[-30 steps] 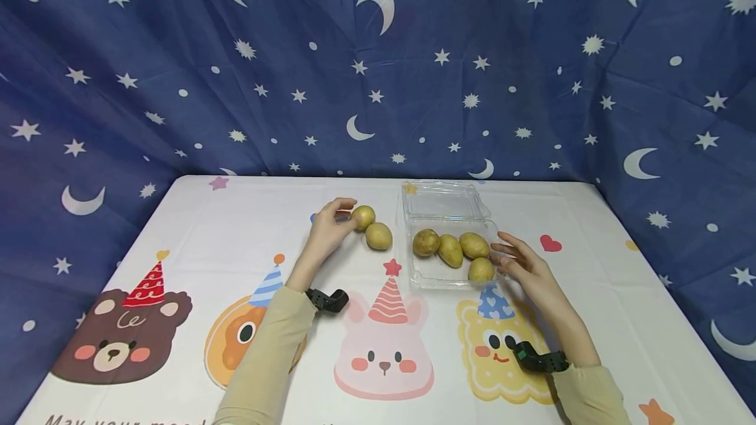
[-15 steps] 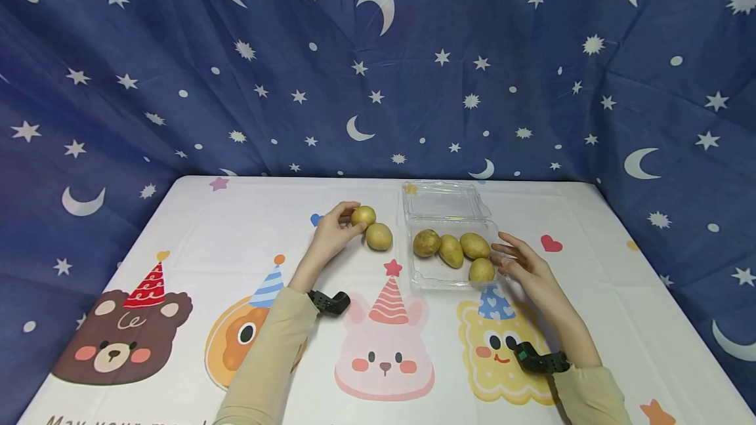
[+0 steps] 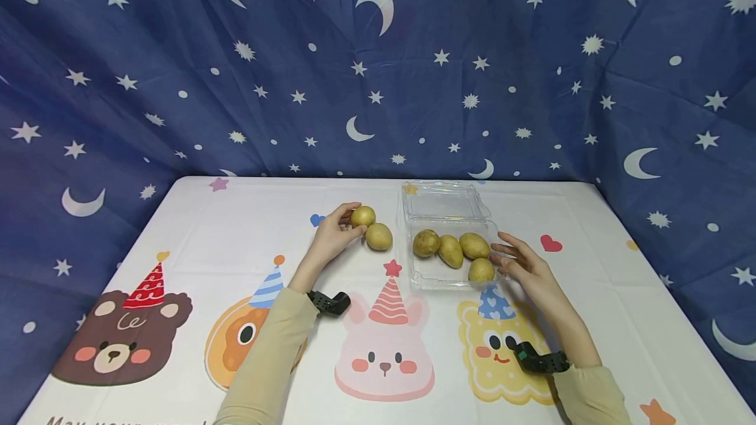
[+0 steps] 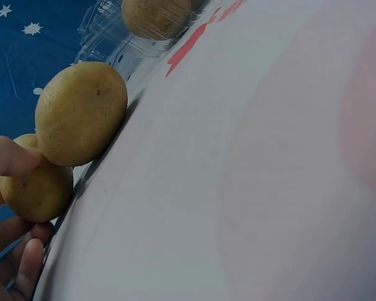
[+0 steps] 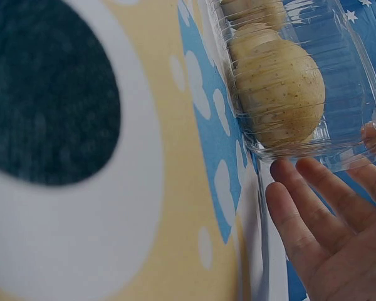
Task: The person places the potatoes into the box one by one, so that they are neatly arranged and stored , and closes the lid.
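The person's left hand (image 3: 333, 235) pinched a small yellow-skinned potato (image 3: 363, 216) between thumb and fingers, at the worktop left of a clear clamshell container. That potato looked nearly round, so its long axis could not be told. Just beside it, nearer the person, lay a second potato (image 3: 378, 237), slightly egg-shaped in the left wrist view; whether the two touched was unclear.

The right hand (image 3: 525, 271) had its fingers extended and apart, fingertips at the right side of the clamshell container (image 3: 434, 279). Four potatoes lay inside. The leftmost potato (image 3: 426, 242) was roundish. Next to it, an oval potato (image 3: 451, 252) had its long axis running from far left to near right. A broader oval potato (image 3: 474, 246) lay mostly crosswise, its right end tipped slightly toward the person. The near-right potato (image 3: 481, 270) showed a rounded end.

The container's lid (image 3: 444, 202) lay open on the far side. Beneath everything, the worktop (image 3: 567, 215) wore a white cloth printed with cartoon characters; behind stood a blue curtain (image 3: 413, 130) of moons and stars.
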Available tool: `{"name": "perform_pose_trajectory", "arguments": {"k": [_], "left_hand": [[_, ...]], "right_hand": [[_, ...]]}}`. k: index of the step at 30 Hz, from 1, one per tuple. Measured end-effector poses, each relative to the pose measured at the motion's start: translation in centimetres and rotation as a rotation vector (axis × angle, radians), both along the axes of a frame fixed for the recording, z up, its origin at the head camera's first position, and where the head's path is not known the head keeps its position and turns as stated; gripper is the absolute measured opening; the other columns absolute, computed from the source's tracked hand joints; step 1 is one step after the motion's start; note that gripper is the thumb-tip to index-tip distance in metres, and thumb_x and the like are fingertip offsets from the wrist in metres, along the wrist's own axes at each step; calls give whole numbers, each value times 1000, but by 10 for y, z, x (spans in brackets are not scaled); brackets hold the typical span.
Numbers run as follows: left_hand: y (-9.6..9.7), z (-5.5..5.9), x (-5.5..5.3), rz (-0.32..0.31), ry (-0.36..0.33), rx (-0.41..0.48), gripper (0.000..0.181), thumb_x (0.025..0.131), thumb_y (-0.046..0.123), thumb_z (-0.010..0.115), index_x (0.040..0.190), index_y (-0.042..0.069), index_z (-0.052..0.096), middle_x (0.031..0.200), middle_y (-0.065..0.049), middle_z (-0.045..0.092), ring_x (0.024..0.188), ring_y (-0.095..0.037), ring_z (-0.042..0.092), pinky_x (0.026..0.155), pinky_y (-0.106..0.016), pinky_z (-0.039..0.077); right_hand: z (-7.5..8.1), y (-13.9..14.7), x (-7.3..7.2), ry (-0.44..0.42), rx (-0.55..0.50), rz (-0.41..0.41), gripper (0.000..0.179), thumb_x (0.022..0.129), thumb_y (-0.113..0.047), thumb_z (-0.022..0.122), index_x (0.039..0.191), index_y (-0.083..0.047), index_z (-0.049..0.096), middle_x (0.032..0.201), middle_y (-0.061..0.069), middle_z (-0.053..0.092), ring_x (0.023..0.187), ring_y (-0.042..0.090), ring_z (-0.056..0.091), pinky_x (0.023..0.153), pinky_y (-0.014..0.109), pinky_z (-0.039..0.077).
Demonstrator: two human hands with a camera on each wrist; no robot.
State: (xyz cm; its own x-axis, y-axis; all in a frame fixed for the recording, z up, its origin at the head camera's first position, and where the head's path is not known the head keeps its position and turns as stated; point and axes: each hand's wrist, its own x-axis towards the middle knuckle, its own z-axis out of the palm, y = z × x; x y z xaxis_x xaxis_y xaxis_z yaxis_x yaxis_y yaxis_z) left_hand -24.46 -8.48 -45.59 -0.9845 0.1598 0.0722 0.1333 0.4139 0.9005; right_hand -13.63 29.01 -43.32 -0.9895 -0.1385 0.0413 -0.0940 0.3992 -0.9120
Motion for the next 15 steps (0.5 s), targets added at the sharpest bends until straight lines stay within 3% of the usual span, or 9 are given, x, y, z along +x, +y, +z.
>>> {"name": "perform_pose_trajectory", "arguments": {"k": [7,15], "left_hand": [[1,-2,-1,41,17,5,49,81,13,74,128,10,58,120,-18,65,111,-29,60,91,-35,48],[-1,-1,-1,74,-5,-19,45,80,17,74,122,12,61,114,-15,66,100,-26,62,85,-34,51]], "right_hand": [[0,0,0,1,2,1,54,101,-19,47,150,-8,28,141,28,46,106,-13,56,86,12,49],[0,0,0,3,-1,3,54,101,-19,47,150,-6,28,141,29,46,106,-12,57,85,11,49]]}}
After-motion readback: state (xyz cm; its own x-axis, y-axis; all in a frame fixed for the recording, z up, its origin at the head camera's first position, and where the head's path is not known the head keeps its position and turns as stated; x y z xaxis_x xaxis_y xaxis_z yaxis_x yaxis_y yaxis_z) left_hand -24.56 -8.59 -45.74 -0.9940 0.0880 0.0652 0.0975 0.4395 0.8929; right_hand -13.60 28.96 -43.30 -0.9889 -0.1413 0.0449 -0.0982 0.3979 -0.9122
